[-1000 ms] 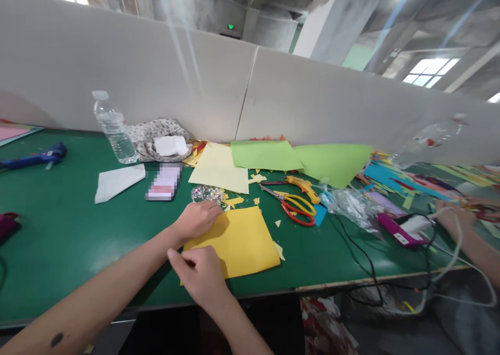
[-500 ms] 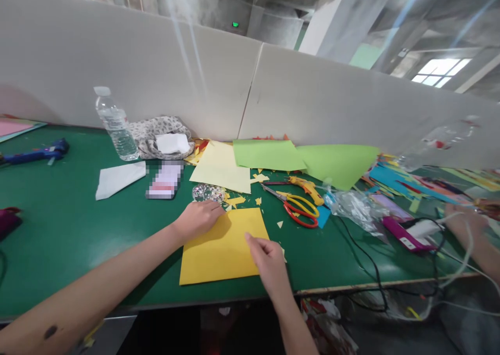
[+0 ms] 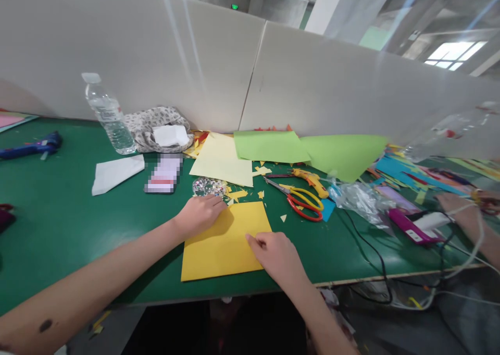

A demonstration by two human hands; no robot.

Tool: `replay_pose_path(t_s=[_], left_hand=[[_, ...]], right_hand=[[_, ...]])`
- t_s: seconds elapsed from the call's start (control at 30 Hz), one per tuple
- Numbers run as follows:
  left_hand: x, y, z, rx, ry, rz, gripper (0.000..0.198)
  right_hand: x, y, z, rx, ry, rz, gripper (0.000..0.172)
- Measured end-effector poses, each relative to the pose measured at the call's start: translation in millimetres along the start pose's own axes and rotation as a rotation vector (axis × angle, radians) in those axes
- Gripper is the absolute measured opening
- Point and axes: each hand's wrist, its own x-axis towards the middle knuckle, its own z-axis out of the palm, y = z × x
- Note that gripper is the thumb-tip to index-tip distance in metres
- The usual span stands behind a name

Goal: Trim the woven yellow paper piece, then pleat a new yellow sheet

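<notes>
A square sheet of yellow paper (image 3: 224,243) lies flat near the front edge of the green table (image 3: 58,214). My left hand (image 3: 200,212) rests on its far left corner, fingers curled and pressed down on the sheet. My right hand (image 3: 276,253) sits on the sheet's right edge, fingers bent and pinched at the paper. Just beyond the sheet lie small yellow scraps (image 3: 238,194) and a round glittery object (image 3: 209,186).
Red-and-yellow scissors (image 3: 302,205) and a yellow glue gun (image 3: 312,181) lie to the right. Green sheets (image 3: 269,146), a pale yellow sheet (image 3: 222,162), a water bottle (image 3: 105,115), a phone (image 3: 164,173) and white paper (image 3: 115,171) lie behind. Another person's hand (image 3: 461,214) works at the far right among cables.
My right hand moved from the sheet's near left corner across to its right edge. The sheet now lies squarer to the table edge. My left hand stayed on the far corner.
</notes>
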Motion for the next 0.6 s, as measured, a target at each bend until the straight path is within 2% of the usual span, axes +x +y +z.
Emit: replay_pose_path(t_s=[0.07, 0.13, 0.2, 0.27, 0.3, 0.4, 0.5, 0.6], left_hand=[[-0.1, -1.0, 0.7, 0.001, 0.016, -0.012, 0.025], [0.0, -2.1, 0.7, 0.009, 0.028, -0.003, 0.030], [0.4, -2.9, -0.1, 0.024, 0.022, 0.017, 0.038], [1.0, -3.2, -1.2, 0.040, 0.008, 0.019, 0.041], [1.2, -3.4, -1.8, 0.045, 0.002, 0.012, 0.043], [1.8, -4.0, -3.2, 0.044, -0.011, 0.008, 0.046], [2.1, -5.1, -5.2, 0.061, -0.021, 0.039, 0.047], [3.0, -5.8, -8.6, 0.102, -0.046, 0.069, 0.056]], right_hand=[[13.0, -5.8, -5.7, -0.096, -0.018, -0.019, 0.044], [31.2, -11.6, -10.6, -0.071, 0.056, -0.047, 0.037], [51.7, -16.6, -13.4, 0.066, 0.143, -0.114, 0.022], [69.9, -20.1, -13.8, 0.192, 0.201, -0.140, 0.027], [77.1, -21.2, -13.5, 0.243, 0.190, -0.156, 0.028], [89.5, -22.3, -12.9, 0.367, 0.029, -0.163, 0.022], [93.4, -19.5, -14.3, 0.554, -0.156, -0.045, 0.025], [95.6, -13.4, -16.5, 0.808, -0.304, 0.081, 0.027]])
